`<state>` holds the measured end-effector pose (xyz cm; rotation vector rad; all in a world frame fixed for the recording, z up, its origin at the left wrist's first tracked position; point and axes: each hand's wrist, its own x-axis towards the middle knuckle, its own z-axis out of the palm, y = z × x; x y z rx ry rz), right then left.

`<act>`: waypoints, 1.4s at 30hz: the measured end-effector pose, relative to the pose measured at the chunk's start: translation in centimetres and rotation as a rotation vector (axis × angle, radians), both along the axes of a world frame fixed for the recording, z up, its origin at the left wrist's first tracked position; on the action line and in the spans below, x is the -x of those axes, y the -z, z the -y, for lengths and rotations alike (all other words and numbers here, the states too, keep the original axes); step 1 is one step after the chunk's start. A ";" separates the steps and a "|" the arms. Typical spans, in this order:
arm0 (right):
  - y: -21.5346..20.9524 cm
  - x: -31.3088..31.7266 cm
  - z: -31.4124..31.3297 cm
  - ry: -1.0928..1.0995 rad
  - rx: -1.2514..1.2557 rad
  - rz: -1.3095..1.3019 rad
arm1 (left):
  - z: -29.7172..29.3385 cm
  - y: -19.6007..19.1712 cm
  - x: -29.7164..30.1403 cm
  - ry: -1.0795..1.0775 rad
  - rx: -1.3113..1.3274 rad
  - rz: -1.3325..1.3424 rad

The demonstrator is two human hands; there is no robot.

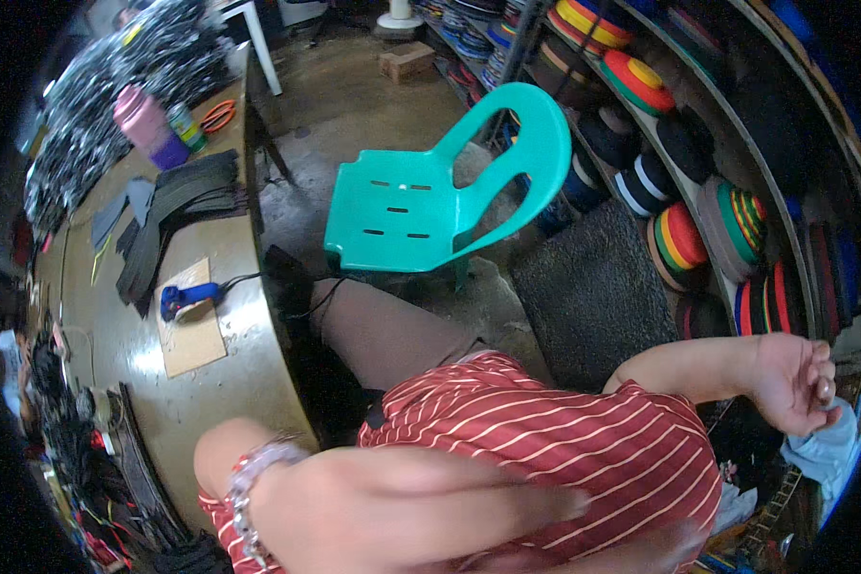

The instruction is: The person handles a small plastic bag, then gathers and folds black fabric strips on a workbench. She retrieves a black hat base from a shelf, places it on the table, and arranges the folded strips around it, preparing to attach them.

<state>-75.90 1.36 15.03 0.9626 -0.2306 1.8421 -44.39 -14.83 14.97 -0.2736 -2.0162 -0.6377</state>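
We see shelves (737, 143) well above and beyond the right fingers, holding rolls of strap (679, 239): striped red-yellow-green ones, plain black ones, black-and-white ones, standing on edge or stacked flat. On the table (249, 373), far past the left fingers, stand a pink bottle (139, 115) and a small green can (187, 124) just beside it; we cannot tell their contents.

Left hand (402, 512) is big and blurred at the bottom of the view, fingers stretched out and lying together, pointing right, flat against the red striped shirt (584, 440). A beaded bracelet (249, 488) sits on the wrist behind those fingers. The shirt is red with thin white stripes, covers the torso, and lies right under and beyond the left fingers.

Right hand (794, 378) is out to the right, palm turned up, fingers loosely curled, holding nothing that we can make out. Just below its fingers there is a light blue cloth (827, 445).

Well above the left fingers stands a turquoise plastic chair (421, 210) on the concrete floor, with a dark mat (593, 287) to its right. On the table, up-left of the left fingers, a blue tool (187, 298) lies on a cardboard sheet (191, 320), its black cord running off the table edge. Further back lie black straps (177, 206) and orange scissors (218, 115).
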 end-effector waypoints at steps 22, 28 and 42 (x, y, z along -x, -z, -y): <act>17.2 33.0 15.4 0.036 -0.748 0.956 | 6.8 2.3 16.8 1.087 -0.996 0.304; 19.3 47.6 16.6 0.999 -1.361 0.859 | 12.8 3.9 18.4 1.105 -0.706 0.643; 20.2 61.9 19.8 1.572 -1.607 0.707 | 19.5 13.3 1.1 -0.758 -1.199 0.630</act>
